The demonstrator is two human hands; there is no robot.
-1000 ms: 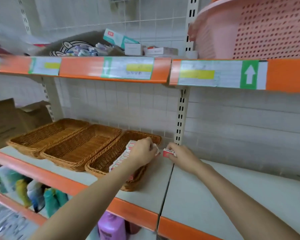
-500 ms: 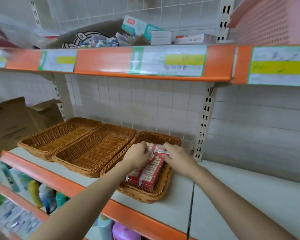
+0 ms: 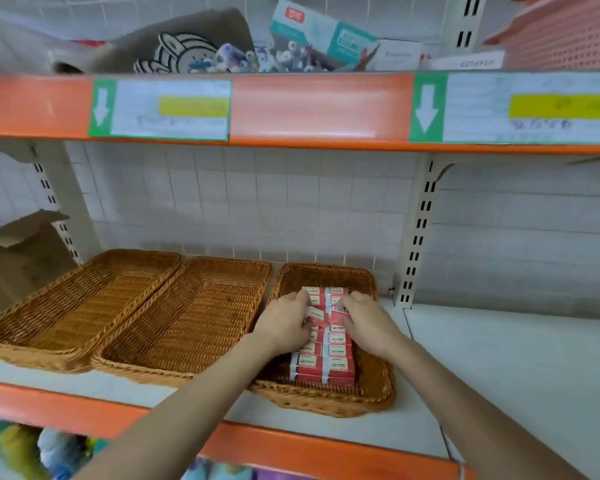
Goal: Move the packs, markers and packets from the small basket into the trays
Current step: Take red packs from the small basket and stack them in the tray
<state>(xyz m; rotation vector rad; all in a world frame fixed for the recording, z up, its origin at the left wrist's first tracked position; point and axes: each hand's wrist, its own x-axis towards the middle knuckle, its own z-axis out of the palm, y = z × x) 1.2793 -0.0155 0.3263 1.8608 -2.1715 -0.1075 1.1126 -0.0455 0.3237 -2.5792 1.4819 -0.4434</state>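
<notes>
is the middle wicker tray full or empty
Empty: the middle wicker tray shows only bare woven bottom, and the red packs all lie in the right wicker tray.

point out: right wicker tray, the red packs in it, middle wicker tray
right wicker tray (image 3: 378, 393), head view, bare weave at its near right corner.
red packs (image 3: 338, 365), head view, top face of the nearest pack.
middle wicker tray (image 3: 194, 320), head view, bare woven floor.
</notes>
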